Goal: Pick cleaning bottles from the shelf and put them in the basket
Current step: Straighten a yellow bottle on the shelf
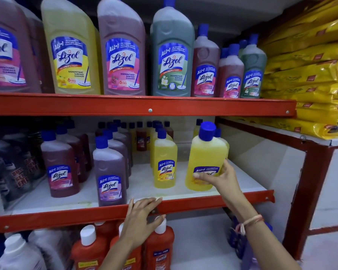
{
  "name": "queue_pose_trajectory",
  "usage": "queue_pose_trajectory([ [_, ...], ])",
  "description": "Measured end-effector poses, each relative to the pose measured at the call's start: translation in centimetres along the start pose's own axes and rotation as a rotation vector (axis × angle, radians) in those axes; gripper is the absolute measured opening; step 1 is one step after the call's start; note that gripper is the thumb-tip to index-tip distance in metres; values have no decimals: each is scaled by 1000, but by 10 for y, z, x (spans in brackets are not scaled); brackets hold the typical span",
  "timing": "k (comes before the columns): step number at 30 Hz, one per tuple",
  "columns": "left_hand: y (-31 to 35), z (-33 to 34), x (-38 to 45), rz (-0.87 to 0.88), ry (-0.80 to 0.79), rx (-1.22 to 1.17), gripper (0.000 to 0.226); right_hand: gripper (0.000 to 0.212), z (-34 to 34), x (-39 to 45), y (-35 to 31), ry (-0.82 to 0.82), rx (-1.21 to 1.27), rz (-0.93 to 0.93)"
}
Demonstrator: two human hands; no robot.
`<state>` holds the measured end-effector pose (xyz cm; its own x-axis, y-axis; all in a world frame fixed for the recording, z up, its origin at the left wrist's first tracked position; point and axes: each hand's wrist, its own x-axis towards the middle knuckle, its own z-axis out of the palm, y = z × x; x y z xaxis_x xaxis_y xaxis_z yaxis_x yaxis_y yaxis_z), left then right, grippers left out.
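Note:
My right hand point(220, 177) is closed around the lower part of a yellow Lizol bottle point(206, 152) with a blue cap, held tilted just above the white middle shelf point(141, 184) at its right. My left hand point(142, 213) rests flat with fingers spread on the red front rail of that shelf, holding nothing. Another yellow Lizol bottle point(165, 162) stands to the left of the held one, with more behind it. Purple and maroon bottles point(109, 172) stand further left. No basket is in view.
The upper shelf point(144, 106) carries large Lizol bottles in yellow, pink and green. Below the rail stand orange Bactin bottles point(160, 248) with white caps and white jugs at the left. Yellow packets point(308, 75) are stacked at the right above a red-framed white unit.

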<state>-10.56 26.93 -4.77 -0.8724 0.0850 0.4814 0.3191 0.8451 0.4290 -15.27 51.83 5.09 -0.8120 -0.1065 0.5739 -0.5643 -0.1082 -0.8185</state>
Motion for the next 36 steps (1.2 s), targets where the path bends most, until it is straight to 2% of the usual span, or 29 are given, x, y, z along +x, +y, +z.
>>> queue_pose_trajectory([
  [2,-1,1,0,6,9,2,50,61,0,-1,1,-63,116,54],
  [6,-2,2,0,16,16,11,51,83,0,-2,3,-161,409,167],
  [9,-3,2,1,21,20,14,51,72,-2,-3,4,-223,495,181],
  [11,-2,2,0,27,24,6,51,73,-6,-2,5,-222,508,182],
  [14,-2,3,0,27,34,0,51,71,-15,1,6,-200,481,193],
  [22,-7,4,0,37,21,9,53,37,-61,20,15,-89,213,198],
  [32,-11,7,0,46,30,17,50,54,-104,47,51,-60,32,385],
  [36,-11,8,0,49,31,28,52,53,-108,43,63,-54,18,438],
])
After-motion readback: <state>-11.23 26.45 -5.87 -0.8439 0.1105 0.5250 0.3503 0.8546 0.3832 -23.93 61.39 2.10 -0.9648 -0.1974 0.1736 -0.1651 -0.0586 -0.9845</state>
